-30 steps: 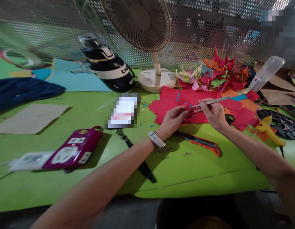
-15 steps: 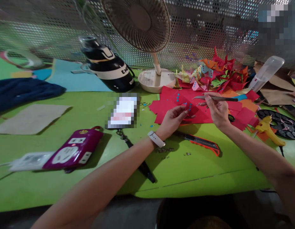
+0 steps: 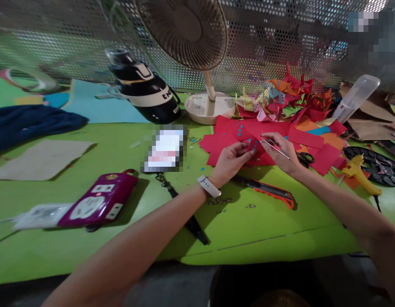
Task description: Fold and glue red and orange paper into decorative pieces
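Note:
My left hand [image 3: 231, 160] pinches a folded red paper piece [image 3: 252, 144] dotted with small blue marks. Close on its right, my right hand [image 3: 280, 151] has closed fingers around slim metal tweezers [image 3: 276, 147], which slant across the fingers. The right fingertips are at the paper's edge; whether they grip it too, I cannot tell. Beneath both hands lie red paper sheets [image 3: 223, 128]. Black-handled scissors [image 3: 305, 159] rest partly hidden beside my right wrist. In front of the hands is an orange utility knife [image 3: 271, 192].
A heap of folded coloured paper [image 3: 290, 96] lies behind the sheets. A fan [image 3: 210, 106] and a black bottle [image 3: 149, 96] stand at the back. To the right are a yellow glue gun [image 3: 359, 172] and a black palette [image 3: 375, 164]; to the left, a phone [image 3: 165, 149] and a purple power strip [image 3: 101, 198].
My right hand has moved left to the red paper, and the tweezers have turned in its fingers. The scissors show more. My left hand has stayed nearly still.

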Demonstrator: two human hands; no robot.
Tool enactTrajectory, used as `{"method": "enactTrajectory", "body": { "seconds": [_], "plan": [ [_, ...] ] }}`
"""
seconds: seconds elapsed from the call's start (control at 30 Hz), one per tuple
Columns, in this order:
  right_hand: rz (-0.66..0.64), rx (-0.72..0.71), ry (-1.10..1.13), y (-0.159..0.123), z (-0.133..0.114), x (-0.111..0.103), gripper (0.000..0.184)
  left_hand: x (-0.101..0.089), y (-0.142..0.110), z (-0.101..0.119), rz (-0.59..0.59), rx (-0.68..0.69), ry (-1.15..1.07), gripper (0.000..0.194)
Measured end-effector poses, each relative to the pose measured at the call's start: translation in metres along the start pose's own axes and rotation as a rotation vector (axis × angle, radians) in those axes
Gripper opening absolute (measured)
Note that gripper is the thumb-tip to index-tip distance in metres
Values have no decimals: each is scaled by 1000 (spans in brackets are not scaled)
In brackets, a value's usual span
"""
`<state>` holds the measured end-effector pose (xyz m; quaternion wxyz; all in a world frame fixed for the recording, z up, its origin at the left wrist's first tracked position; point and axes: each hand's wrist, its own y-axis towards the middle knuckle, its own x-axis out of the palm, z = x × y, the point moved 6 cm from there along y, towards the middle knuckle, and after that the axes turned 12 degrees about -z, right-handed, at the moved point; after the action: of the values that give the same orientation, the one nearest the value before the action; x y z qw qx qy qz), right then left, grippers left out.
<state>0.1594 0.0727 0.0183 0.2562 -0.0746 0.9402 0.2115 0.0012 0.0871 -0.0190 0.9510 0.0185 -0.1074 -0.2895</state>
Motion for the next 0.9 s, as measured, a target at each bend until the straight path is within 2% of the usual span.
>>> {"method": "enactTrajectory", "body": {
  "seconds": [0.23,0.43,0.77,0.9],
  "plan": [
    [-47,2,51,1,8,5,28,2,0,1,-40,0,33,43],
    [-62,-29,4,-1,8,4,28,2,1,-1,-52,10,68,36],
    [-33,-64,14,-1,4,3,21,1,1,-1,-48,17,29,47],
    [-27,-47,-11,-2,4,3,23,1,1,-1,-47,22,37,45]
  ]
}}
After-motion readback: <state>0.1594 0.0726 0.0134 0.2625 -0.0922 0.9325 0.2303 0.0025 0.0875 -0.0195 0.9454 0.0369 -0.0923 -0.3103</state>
